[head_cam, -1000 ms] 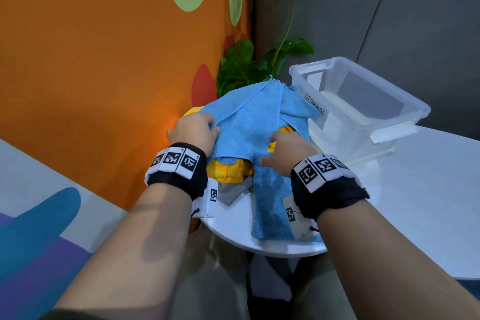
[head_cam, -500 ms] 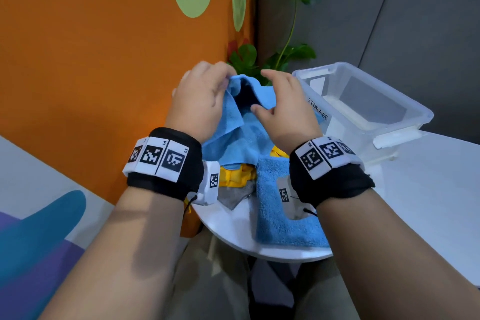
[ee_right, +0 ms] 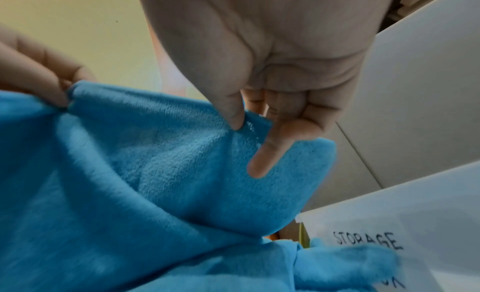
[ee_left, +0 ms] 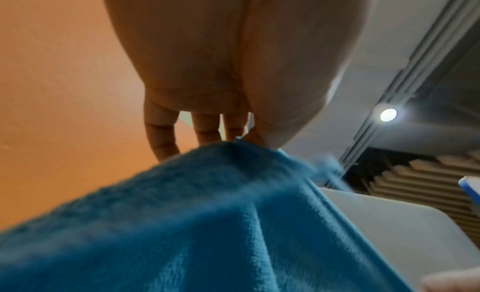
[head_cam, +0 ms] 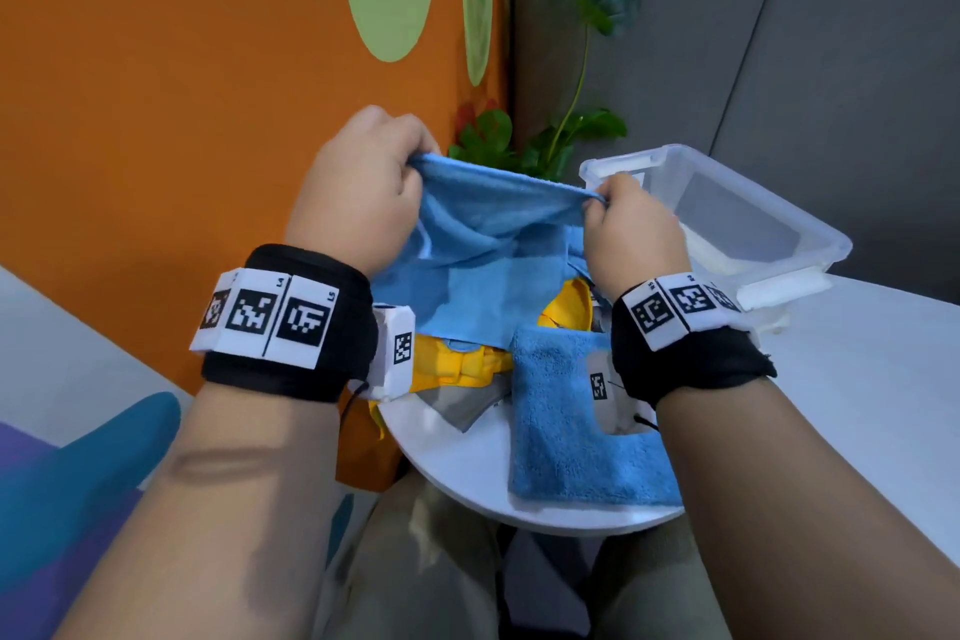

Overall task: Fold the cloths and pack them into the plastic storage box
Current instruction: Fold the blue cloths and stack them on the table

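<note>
Orange wall [head_cam: 182,94] on your left, grey panels and a leafy plant [head_cam: 566,68] behind, and a small round white table [head_cam: 457,463] in front of you with the clear storage box [head_cam: 810,229] sitting on its far right side.

Head view first: a second ago both your hands were down on the pile, and now they're up above it with the blue cloth [head_cam: 488,244] strung between them. Your left hand [head_cam: 358,192] pinches one end of the top edge, your right hand [head_cam: 631,229] pinches the other, and the edge runs nearly straight between them while the rest hangs down onto the heap. Underneath there's a yellow cloth [head_cam: 457,359], a bit of grey cloth [head_cam: 467,405], and a blue cloth already folded [head_cam: 561,431] at the near edge. The box looks like it has nothing blue in it yet.

Left wrist view: your thumb and fingers [ee_left: 205,130] close on a peak of the blue cloth [ee_left: 207,224], with the rest draping away below.

Right wrist view: thumb and forefinger [ee_right: 233,112] nip the blue edge, another finger pointing loosely down the fabric, the other hand's pinch showing at far left. The box's "STORAGE" label [ee_right: 369,241] sits just beside the hanging cloth.

So I'd say you've gone from sorting to spreading, and the fold itself is next.
</note>
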The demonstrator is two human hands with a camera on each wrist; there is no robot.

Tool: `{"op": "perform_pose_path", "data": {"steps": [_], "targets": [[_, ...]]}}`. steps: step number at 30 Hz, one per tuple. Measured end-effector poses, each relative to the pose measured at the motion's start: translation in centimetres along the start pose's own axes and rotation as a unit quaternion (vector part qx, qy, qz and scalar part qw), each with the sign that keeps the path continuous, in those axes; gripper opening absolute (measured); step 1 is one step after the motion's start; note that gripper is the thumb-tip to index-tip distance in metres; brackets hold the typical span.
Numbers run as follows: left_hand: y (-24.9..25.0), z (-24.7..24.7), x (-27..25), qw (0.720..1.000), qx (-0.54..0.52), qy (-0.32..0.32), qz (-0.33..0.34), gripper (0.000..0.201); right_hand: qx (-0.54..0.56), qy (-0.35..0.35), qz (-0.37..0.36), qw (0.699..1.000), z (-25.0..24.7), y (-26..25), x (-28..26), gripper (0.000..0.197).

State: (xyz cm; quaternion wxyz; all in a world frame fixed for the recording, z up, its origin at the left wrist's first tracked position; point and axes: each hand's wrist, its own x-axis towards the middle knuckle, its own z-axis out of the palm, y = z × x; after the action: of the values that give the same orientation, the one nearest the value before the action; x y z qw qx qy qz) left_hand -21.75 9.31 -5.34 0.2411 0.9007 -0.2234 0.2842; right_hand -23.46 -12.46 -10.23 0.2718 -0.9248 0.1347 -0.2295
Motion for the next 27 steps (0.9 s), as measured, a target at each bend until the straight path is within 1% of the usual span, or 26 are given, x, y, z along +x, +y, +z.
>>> {"op": "perform_pose_path", "data": {"steps": [3, 8, 11, 14, 19, 22, 25, 27], "targets": [[-0.5, 0.1, -0.3, 0.998, 0.052, 0.009, -0.045, 0.028, 0.046, 0.047, 0.014, 0.998, -1.0, -0.1, 0.3, 0.02], [-2.1, -0.6, -0.1, 0.989, 0.073, 0.079, -0.105, 0.031, 0.092, 0.141, -0.002, 0.986, -3.0, -0.2, 0.8, 0.017], [-2.8, -1.3, 0.0, 0.983, 0.065, 0.108, -0.134, 0.033, 0.107, 0.196, -0.025, 0.975, -4.0, -0.5, 0.9, 0.017], [-2.7, -2.0, 0.2, 0.972, 0.023, 0.166, -0.164, 0.023, 0.155, 0.264, -0.062, 0.95, -4.7, -1.3, 0.8, 0.017], [-1.7, -3.4, 0.7, 0.95, -0.036, 0.269, -0.157, 0.023, 0.208, 0.346, -0.125, 0.906, -6.3, -2.7, 0.6, 0.016], [-0.3, -4.2, 1.1, 0.927, -0.106, 0.336, -0.13, 0.015, 0.225, 0.394, -0.161, 0.876, -7.5, -4.1, 0.1, 0.017], [0.5, -5.3, 1.6, 0.902, -0.141, 0.396, -0.1, 0.021, 0.233, 0.441, -0.196, 0.845, -8.8, -5.2, -0.2, 0.017], [0.3, -5.8, 2.1, 0.888, -0.153, 0.425, -0.086, 0.015, 0.234, 0.458, -0.207, 0.832, -9.4, -5.6, -0.3, 0.019]]}}
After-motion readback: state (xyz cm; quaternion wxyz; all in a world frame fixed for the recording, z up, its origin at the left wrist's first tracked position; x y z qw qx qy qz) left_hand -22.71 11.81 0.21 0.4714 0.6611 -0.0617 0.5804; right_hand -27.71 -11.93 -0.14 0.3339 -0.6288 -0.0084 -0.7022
